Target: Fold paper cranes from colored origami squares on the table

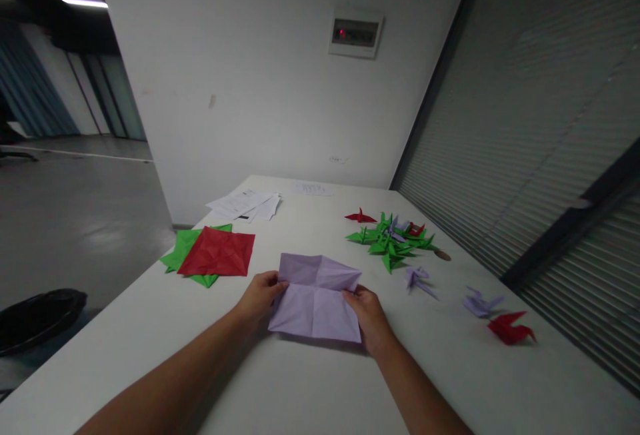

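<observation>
A creased square of light purple origami paper [316, 305] is held up just over the table, spread nearly flat with fold lines crossing at its middle. My left hand [259, 295] pinches its left edge, thumb on top and fingers behind. On the opposite edge my right hand [369, 312] grips the paper the same way, and some of its fingers are hidden under the sheet. To the left lies a red creased sheet [220, 252] on top of green sheets [185, 245].
Several green folded cranes [390, 242] form a pile at the right, with purple and red ones among them. A purple crane [419, 280] and a red crane [511, 328] lie nearer. Printed papers [245, 205] rest at the back left. A black-lined bin [40, 318] stands beyond the left edge.
</observation>
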Tool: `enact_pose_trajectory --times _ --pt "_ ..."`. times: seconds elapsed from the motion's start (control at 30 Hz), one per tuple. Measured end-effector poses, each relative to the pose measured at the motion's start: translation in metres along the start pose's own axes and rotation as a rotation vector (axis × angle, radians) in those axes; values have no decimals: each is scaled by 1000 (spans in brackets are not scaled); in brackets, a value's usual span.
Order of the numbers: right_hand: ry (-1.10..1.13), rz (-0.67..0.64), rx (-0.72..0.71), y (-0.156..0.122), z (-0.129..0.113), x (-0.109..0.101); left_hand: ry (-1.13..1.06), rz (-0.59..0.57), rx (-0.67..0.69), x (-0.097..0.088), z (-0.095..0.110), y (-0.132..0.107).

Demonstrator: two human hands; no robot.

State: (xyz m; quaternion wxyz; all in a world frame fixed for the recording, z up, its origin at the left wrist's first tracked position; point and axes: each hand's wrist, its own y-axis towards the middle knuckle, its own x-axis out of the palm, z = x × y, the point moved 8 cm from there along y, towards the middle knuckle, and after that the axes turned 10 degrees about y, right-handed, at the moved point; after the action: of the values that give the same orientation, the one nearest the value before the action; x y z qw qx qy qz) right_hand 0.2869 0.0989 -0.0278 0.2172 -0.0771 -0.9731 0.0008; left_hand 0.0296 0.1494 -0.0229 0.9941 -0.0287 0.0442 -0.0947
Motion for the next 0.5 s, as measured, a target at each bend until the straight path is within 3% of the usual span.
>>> enact_pose_trajectory --times 0.27,0.5 --pt "81 -39 65 -7 -6 11 -208 -83 46 5 1 3" --pt "182 -43 141 -12 -7 11 -261 -49 -30 2 7 -2"
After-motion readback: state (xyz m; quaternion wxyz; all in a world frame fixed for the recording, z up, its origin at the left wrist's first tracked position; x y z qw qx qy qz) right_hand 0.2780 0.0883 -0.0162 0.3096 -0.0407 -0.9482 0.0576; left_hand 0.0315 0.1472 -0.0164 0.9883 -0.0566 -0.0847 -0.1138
